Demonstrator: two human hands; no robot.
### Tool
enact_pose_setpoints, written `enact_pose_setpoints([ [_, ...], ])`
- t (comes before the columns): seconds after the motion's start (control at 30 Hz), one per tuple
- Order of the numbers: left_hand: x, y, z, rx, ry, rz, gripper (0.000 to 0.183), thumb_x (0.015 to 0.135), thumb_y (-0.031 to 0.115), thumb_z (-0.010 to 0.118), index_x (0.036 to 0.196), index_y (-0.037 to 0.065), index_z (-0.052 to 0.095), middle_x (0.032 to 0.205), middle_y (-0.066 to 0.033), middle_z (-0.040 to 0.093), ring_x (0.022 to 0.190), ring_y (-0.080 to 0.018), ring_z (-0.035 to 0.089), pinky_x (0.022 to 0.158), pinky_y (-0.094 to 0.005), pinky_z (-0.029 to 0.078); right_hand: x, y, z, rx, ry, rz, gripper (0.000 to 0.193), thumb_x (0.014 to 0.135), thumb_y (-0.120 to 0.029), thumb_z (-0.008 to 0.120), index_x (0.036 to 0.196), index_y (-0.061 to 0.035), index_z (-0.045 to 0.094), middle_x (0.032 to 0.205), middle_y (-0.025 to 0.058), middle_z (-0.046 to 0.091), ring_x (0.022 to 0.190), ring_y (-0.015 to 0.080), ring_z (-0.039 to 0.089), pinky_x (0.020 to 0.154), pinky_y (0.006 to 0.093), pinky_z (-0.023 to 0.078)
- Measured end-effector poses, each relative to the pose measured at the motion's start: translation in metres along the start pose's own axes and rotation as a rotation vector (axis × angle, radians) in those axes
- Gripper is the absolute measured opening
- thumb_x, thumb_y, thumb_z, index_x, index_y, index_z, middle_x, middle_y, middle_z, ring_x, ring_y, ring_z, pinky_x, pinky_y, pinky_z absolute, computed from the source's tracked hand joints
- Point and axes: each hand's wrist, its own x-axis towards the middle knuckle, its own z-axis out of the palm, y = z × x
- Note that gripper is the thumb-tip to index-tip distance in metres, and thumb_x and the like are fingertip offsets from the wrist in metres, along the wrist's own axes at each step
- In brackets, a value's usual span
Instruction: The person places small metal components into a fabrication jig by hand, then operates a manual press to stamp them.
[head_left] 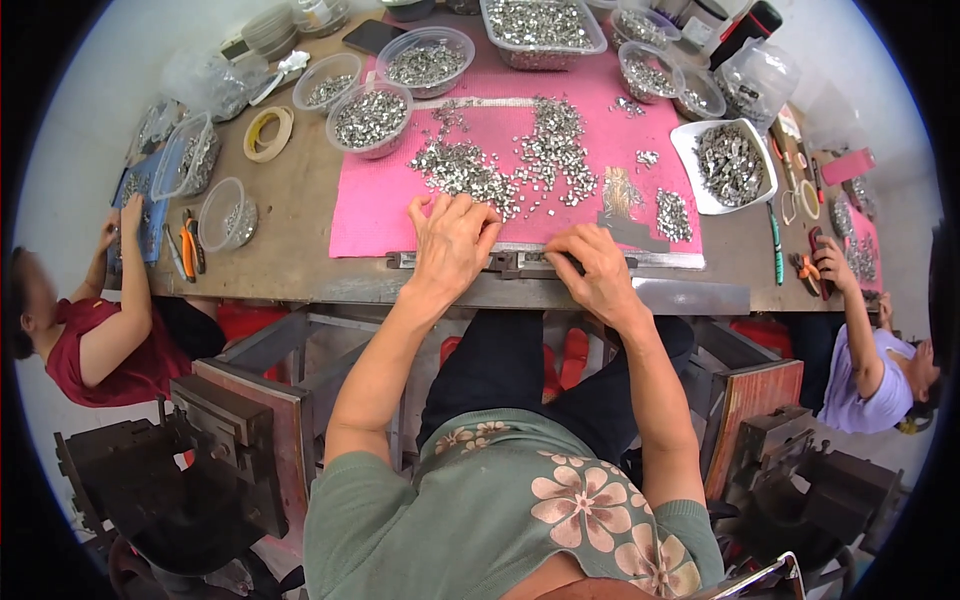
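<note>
Head view: pink mat (365,215) on the wooden bench (295,225) taken as landmark; all places given from it. Along its near edge lies a narrow metal bar (515,263) with a dark block near its middle. Both hands work at this edge.

Left hand (450,245): over the near edge, left of the dark block; fingers bent, tips down close to the small metal pieces (465,172). Gap between thumb and fingers partly hidden by the hand itself; cannot tell whether a piece is held.

Right hand (597,265): over the near edge, right of the dark block; fingers curled, thumb and forefinger near each other just above the bar. Cannot tell whether anything is pinched.

Metal pieces: silvery, loose, in two large heaps on the middle of the mat, smaller groups toward its right side. A flat grey plate (632,232) lies near its right front corner.

Surroundings: round clear tub (375,151) of pieces at the mat's upper left; rectangular tub (550,60), also filled, at its far edge; white tray (690,190) overlapping its right edge. Left of the mat: tape roll (268,154), orange-handled pliers (188,248). Beyond either side, a seated co-worker.
</note>
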Motion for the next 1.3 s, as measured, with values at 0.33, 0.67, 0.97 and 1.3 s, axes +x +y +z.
enact_pose_setpoints([
  [0.33, 0.000, 0.012, -0.002, -0.075, -0.001, 0.072, 0.010, 0.086, 0.008, 0.073, 0.094, 0.011, 0.067, 0.086, -0.0003, 0.060, 0.087, -0.0217, 0.058, 0.097, -0.0479, 0.032, 0.038, 0.020, 0.036, -0.211, 0.027, -0.033, 0.008, 0.085, -0.007, 0.073, 0.091, -0.0043, 0.067, 0.090, 0.0109, 0.059, 0.089, 0.0301, 0.058, 0.079, 0.0424, 0.045],
  [0.67, -0.008, 0.040, 0.011, -0.308, -0.044, 0.245, 0.014, 0.083, 0.003, 0.073, 0.092, 0.005, 0.063, 0.091, -0.0063, 0.061, 0.084, -0.0257, 0.057, 0.087, -0.0399, 0.040, 0.019, 0.030, 0.011, -0.185, 0.075, 0.032, 0.006, 0.085, -0.006, 0.072, 0.088, -0.0038, 0.067, 0.085, 0.0111, 0.059, 0.084, 0.0309, 0.059, 0.077, 0.0416, 0.045],
  [0.97, -0.009, 0.043, 0.014, -0.225, -0.010, 0.273, 0.015, 0.079, 0.005, 0.075, 0.089, 0.006, 0.064, 0.091, -0.0065, 0.061, 0.086, -0.0266, 0.057, 0.086, -0.0412, 0.042, 0.012, 0.027, 0.004, -0.188, 0.044, 0.091, 0.007, 0.085, -0.006, 0.073, 0.090, -0.0046, 0.069, 0.088, 0.0105, 0.059, 0.087, 0.0294, 0.060, 0.080, 0.0410, 0.045],
  [1.3, -0.014, 0.031, 0.010, -0.279, 0.028, 0.225, 0.012, 0.086, 0.008, 0.073, 0.097, 0.007, 0.069, 0.090, -0.0071, 0.063, 0.088, -0.0257, 0.060, 0.100, -0.0465, 0.041, 0.007, 0.015, -0.007, -0.083, -0.005, 0.094, 0.011, 0.084, -0.001, 0.069, 0.093, -0.0037, 0.063, 0.089, 0.0107, 0.058, 0.084, 0.0302, 0.058, 0.078, 0.0415, 0.043],
])
